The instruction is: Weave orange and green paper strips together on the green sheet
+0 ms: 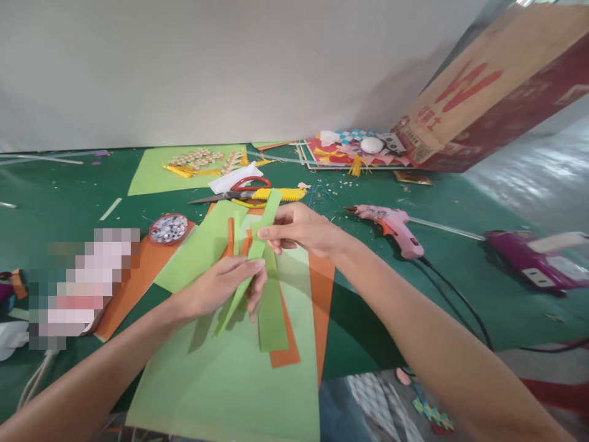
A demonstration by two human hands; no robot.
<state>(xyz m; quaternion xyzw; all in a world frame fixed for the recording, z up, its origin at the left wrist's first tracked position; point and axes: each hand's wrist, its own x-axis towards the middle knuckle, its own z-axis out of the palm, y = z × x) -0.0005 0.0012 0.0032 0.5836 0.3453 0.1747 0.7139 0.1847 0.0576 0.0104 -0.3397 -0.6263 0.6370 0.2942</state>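
My left hand (234,279) is closed on a long light green paper strip (232,310), its lower end hanging free below the fingers. My right hand (304,228) pinches green paper strip (272,205) higher up, between thumb and fingers. Whether both hands grip the same strip is hard to tell. Narrow orange strips (230,232) stick up behind my left hand; I cannot tell if it holds them. Below the hands are a wider green strip (273,319) and an orange strip (286,344), over a large pale green sheet (221,393).
Beyond my hands lie scissors (221,197) and a yellow-handled tool (285,194). A pink glue gun (391,227) rests at right, near a purple power strip (529,258). A round case of googly eyes (169,229) sits left. A paper bag (483,92) stands back right.
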